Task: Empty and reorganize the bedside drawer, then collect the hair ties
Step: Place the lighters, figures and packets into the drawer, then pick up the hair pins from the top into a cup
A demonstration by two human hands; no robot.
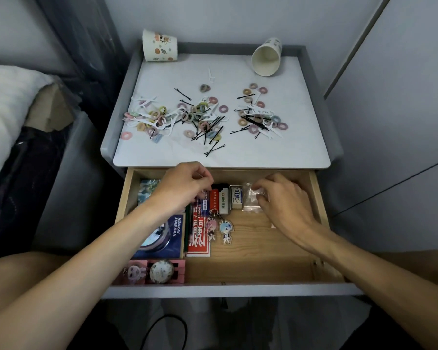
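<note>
The wooden bedside drawer (pixel 263 248) is pulled open below the white nightstand top (pixel 238 152). My left hand (pixel 185 185) reaches into its back left, fingers curled down onto a small item by the pens; what it pinches is hidden. My right hand (pixel 283 198) is at the back right, fingers curled on a clear plastic bag (pixel 252 198). Lighters (pixel 219 198) and an eraser (pixel 235 197) lie between the hands. Two character keychains (pixel 219 228), a red packet (pixel 199 238) and a blue booklet (pixel 159 236) lie nearer. Pastel hair ties (pixel 200 109) lie scattered on top.
Black bobby pins (pixel 213 137) and white floss picks (pixel 149 114) are mixed among the hair ties. One paper cup (pixel 159 46) stands upside down at the back left, another (pixel 267 58) lies tipped at the back right. A pink box (pixel 157 271) fills the drawer's front left. A bed (pixel 8 104) is at left.
</note>
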